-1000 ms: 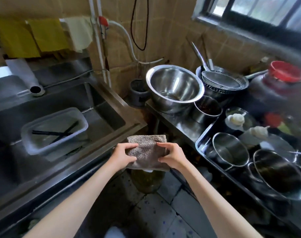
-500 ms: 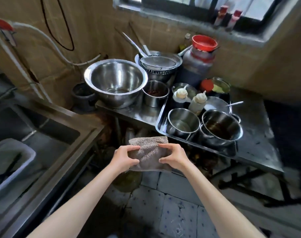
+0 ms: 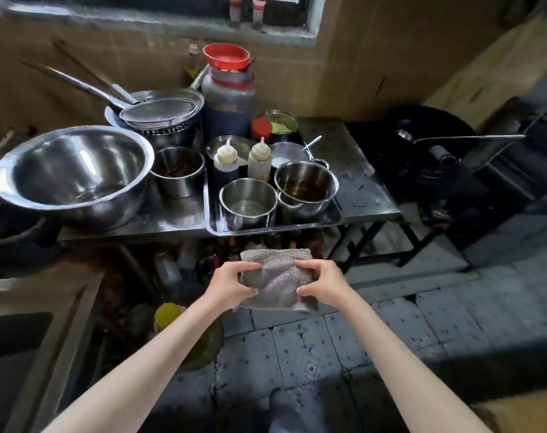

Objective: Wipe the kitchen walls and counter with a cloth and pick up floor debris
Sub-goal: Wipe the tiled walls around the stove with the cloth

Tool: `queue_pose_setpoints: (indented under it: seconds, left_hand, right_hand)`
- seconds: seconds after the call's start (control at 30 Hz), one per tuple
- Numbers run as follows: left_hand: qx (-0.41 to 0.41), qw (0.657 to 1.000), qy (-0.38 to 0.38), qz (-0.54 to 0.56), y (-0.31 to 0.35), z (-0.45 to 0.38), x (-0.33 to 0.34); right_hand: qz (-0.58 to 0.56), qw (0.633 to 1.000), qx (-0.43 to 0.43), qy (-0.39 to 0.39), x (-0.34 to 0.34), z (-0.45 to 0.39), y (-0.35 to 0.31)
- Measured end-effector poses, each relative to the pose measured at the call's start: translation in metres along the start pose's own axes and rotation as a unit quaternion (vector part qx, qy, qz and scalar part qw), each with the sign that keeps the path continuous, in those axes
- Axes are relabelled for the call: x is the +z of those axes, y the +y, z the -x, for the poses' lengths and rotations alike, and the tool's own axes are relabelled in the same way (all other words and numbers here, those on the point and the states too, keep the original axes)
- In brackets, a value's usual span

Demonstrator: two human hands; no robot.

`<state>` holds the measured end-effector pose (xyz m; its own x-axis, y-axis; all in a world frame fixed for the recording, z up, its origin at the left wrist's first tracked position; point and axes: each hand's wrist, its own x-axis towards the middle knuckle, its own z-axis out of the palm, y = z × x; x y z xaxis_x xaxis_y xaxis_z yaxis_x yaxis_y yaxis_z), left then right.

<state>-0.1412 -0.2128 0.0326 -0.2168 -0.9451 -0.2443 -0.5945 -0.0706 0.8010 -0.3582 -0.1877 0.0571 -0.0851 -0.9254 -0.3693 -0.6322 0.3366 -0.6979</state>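
A folded grey-brown cloth (image 3: pixel 277 278) hangs in the air in front of me, below the front edge of the steel counter (image 3: pixel 356 182). My left hand (image 3: pixel 230 284) grips its left side and my right hand (image 3: pixel 323 281) grips its right side, thumbs on top. The tan tiled wall (image 3: pixel 375 57) rises behind the counter. The speckled tile floor (image 3: pixel 313 354) lies under my arms.
The counter carries a large steel bowl (image 3: pixel 69 173), a strainer pan (image 3: pixel 159 115), a dark jug with a red lid (image 3: pixel 228 95), and a steel tray (image 3: pixel 334 218) of pots and squeeze bottles. A black wok (image 3: pixel 431 145) sits on the right. A sink edge (image 3: pixel 41 307) is at the left, bottles under the counter.
My view has swung to the right, from the sink to the counter and wok. Both hands have kept the same hold on the cloth in front of me.
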Motion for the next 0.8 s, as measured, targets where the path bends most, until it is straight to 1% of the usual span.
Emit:
queue_pose_setpoints:
  seconds: [0.17, 0.43, 0.6, 0.8]
  left_hand:
    - [0.040, 0.997, -0.062, -0.024, 0.021, -0.011, 0.029]
    - [0.087, 0.987, -0.128, -0.052, 0.073, -0.032, 0.079]
    - [0.109, 0.981, -0.144, -0.076, 0.108, -0.054, 0.115]
    - [0.118, 0.979, -0.150, -0.075, 0.156, -0.088, 0.157]
  right_hand:
    - [-0.038, 0.997, 0.046, 0.054, -0.018, 0.020, 0.031]
    - [-0.081, 0.986, 0.094, 0.113, -0.064, 0.038, 0.076]
    - [-0.081, 0.983, 0.101, 0.128, -0.107, 0.038, 0.101]
    - [-0.101, 0.981, 0.094, 0.137, -0.165, 0.023, 0.131]
